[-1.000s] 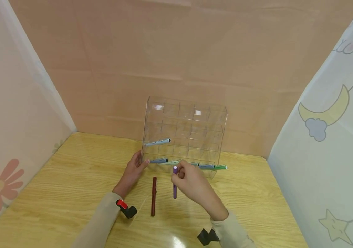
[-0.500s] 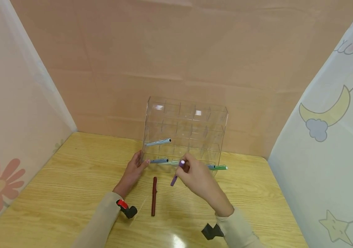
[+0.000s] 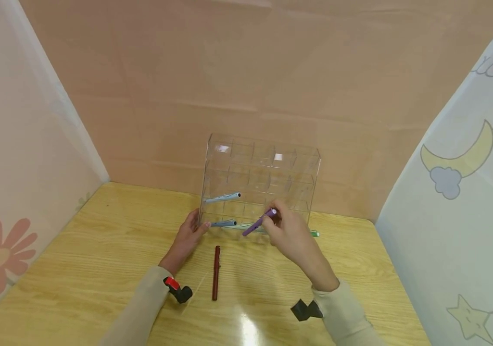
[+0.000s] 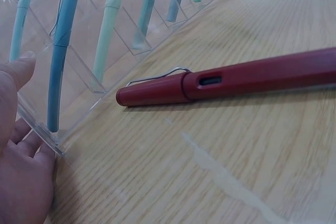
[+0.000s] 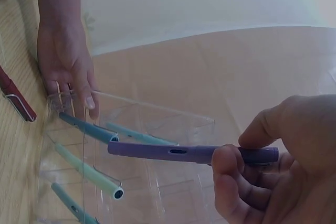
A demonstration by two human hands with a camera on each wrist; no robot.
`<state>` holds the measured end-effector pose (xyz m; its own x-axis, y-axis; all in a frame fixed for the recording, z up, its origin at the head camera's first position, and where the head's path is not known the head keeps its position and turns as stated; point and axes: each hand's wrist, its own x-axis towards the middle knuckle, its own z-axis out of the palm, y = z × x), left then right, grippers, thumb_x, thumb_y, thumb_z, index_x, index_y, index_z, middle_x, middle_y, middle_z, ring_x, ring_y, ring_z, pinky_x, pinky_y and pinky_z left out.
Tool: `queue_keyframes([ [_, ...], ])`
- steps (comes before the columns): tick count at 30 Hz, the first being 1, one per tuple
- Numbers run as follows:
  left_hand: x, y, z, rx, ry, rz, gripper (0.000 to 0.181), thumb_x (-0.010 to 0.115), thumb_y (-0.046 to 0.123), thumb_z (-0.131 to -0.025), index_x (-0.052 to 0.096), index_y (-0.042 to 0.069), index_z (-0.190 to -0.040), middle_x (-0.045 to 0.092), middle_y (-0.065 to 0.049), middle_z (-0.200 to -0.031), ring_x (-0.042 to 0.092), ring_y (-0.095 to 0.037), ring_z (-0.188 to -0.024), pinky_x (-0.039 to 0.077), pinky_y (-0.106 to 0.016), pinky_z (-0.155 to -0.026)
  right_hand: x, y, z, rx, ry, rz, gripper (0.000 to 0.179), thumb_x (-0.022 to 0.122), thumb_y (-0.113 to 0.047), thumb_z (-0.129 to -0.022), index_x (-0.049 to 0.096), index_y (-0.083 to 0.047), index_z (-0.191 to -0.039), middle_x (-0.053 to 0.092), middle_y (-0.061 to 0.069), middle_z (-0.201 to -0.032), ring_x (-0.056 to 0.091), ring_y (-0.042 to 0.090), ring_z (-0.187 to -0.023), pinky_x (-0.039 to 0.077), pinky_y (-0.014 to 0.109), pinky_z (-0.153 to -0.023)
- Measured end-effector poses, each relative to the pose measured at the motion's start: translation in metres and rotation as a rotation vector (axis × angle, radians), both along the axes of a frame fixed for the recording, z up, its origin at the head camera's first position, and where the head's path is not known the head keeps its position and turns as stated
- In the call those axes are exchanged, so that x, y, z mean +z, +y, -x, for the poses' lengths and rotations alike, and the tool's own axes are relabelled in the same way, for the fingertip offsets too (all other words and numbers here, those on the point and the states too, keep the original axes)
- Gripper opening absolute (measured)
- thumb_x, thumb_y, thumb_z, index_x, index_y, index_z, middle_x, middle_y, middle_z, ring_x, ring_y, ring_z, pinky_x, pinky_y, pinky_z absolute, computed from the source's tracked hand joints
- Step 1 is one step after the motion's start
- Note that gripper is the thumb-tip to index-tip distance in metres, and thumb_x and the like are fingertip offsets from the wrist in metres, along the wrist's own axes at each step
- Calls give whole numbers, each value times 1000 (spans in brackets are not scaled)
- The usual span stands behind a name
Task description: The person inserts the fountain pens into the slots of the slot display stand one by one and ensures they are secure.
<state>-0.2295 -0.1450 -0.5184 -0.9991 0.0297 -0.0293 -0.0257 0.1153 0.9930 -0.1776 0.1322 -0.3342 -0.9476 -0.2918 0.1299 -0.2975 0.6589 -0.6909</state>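
Note:
My right hand (image 3: 293, 238) pinches a purple pen (image 3: 257, 224) near its capped end. The pen slants in front of the clear pen rack (image 3: 206, 166), overlapping its lower rows in the head view. In the right wrist view its free end points toward the rack's left side. My left hand (image 3: 187, 240) grips the rack's lower left edge, thumb in front and fingers behind. A blue pen (image 4: 62, 51) lies in the bottom row beside that thumb, with a pale green pen (image 4: 109, 30) and several others along it. One light blue pen (image 3: 222, 197) rests a row higher.
A dark red pen (image 3: 216, 273) lies on the wooden table (image 3: 120, 250) in front of the rack. A green pen (image 3: 314, 233) sticks out at the rack's right end. Behind is a tan backdrop (image 3: 246, 72), with printed sheets at both sides.
My right hand has moved up and right with the purple pen, which has turned from near upright to a slant across the rack's front. The left hand keeps its grip on the rack.

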Motion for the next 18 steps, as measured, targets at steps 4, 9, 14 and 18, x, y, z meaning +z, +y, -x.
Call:
queue_keyframes([
  [4,1,0,-1,-2,-1,-2,73,58,27,-112,19,6,-169,19,-22,-178,17,-41,-167,18,-56,-137,-2,4,6,21,7,31,17,49,-15,-111,62,-5,-114,65,7,-80,59,13,-53,41,17,-44],
  [9,0,-1,0,-9,-1,-1,74,59,28,-111,19,4,-169,19,-24,-178,16,-42,-167,18,-56,-137,-3,7,11,29,24,45,20,49,-16,-113,62,-1,-117,67,8,-79,60,14,-51,41,16,-42],
  [14,0,-2,0,-15,-3,1,76,59,30,-111,17,4,-169,18,-24,-178,16,-43,-167,19,-56,-137,-3,9,15,10,47,51,21,50,-15,-112,62,1,-119,67,10,-81,61,14,-53,42,15,-43],
  [18,-1,-2,0,-11,1,1,77,60,31,-111,18,3,-169,18,-24,-178,16,-43,-167,19,-55,-137,-1,9,20,-3,58,64,20,51,-14,-112,62,1,-119,68,12,-84,62,17,-53,42,16,-42],
])
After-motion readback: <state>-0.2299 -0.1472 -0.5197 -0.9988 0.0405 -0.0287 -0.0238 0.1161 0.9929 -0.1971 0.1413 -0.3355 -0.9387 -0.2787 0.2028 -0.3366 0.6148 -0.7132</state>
